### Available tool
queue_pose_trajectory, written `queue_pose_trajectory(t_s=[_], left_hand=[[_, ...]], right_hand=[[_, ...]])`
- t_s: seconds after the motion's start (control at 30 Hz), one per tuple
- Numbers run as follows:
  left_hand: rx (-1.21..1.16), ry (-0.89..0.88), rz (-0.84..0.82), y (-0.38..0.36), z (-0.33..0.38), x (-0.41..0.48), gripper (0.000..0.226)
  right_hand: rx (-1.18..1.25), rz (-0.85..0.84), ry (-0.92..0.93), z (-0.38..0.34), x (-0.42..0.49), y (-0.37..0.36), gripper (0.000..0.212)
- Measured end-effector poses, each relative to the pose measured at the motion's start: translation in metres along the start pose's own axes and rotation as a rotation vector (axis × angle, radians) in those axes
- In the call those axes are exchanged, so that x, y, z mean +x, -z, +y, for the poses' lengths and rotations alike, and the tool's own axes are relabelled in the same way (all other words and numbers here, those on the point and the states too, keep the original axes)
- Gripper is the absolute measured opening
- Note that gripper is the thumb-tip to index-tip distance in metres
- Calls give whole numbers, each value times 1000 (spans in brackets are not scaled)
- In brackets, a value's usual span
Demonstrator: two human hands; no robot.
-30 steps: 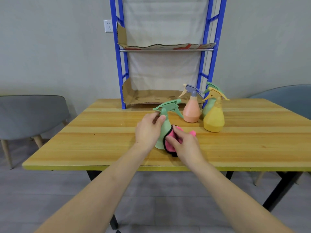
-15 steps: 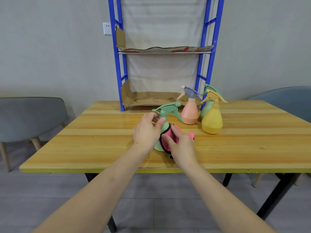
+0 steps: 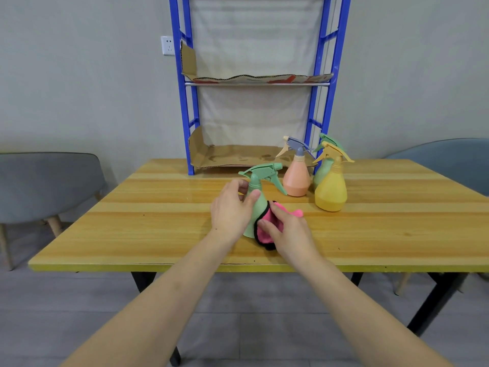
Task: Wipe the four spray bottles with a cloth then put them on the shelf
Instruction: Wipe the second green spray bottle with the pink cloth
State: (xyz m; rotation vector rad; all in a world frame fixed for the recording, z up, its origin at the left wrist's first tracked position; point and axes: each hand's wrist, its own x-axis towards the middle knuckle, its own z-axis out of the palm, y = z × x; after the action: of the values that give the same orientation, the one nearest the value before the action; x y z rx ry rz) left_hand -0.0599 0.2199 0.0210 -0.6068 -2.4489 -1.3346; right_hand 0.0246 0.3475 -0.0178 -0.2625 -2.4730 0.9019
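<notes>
Room to move lies mostly left of my left hand (image 3: 229, 209), where the wooden table (image 3: 132, 221) runs bare to its corner; its near yellow edge passes under both forearms. My left hand curls round the neck of the green spray bottle (image 3: 260, 181), which stands upright between my hands. My right hand (image 3: 289, 231) grips the pink cloth (image 3: 264, 230) and presses it against that bottle's lower side. Ahead and right of my right hand three more bottles cluster: a peach bottle (image 3: 296, 180), a yellow bottle (image 3: 330, 190) and a second green bottle (image 3: 321, 174) half hidden behind the yellow one, which makes four in all. Straight beyond my hands the blue shelf (image 3: 191, 115) stands at the table's far edge, two cardboard-lined levels showing. One grey chair (image 3: 47, 186) sits left and one blue-grey chair (image 3: 449, 165) right, with one wall socket (image 3: 167, 45).
</notes>
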Motion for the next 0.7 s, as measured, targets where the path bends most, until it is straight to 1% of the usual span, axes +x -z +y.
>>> queue_pose_trajectory(t_s=[0.13, 0.2, 0.4, 0.53, 0.7], left_hand=[[-2, -6, -42, 2, -2, 0, 26], [-32, -19, -62, 4, -6, 1, 24], [72, -35, -68, 7, -5, 0, 23], [119, -38, -40, 6, -2, -5, 24], [118, -46, -73, 8, -1, -4, 26]], right_hand=[[121, 71, 53, -14, 6, -4, 63], [153, 78, 82, -15, 6, -6, 63], [-54, -10, 30, -5, -1, 2, 62], [-39, -14, 45, -2, -3, 2, 63], [62, 36, 93, -5, -1, -3, 63]])
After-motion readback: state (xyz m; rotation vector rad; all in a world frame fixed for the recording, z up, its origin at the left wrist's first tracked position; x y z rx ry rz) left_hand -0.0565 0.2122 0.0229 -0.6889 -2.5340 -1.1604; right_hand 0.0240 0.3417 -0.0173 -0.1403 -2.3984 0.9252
